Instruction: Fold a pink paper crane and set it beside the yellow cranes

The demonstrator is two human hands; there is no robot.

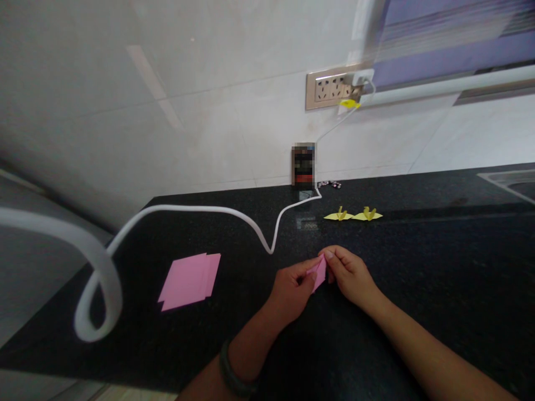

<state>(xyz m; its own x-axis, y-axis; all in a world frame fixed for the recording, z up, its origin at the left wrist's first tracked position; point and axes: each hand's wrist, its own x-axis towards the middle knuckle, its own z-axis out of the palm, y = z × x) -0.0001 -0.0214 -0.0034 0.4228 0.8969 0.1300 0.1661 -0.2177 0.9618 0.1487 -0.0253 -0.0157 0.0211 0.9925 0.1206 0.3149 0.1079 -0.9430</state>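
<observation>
On a black speckled countertop (418, 267), my left hand (292, 289) and my right hand (351, 275) meet over a small folded pink paper (318, 273). Both hands pinch it, the left from the lower left, the right with fingertips on its upper edge. The paper is partly hidden by my fingers. A dark band circles my left wrist. A stack of flat pink paper sheets (190, 280) lies to the left of my hands. Two finished yellow paper cranes (353, 214) stand side by side farther back.
A white cable (200, 210) runs across the counter from a phone (303, 166) propped against the tiled wall and loops at the left edge. A wall socket strip (330, 89) holds a charger plug. A sink edge (507, 181) shows at far right.
</observation>
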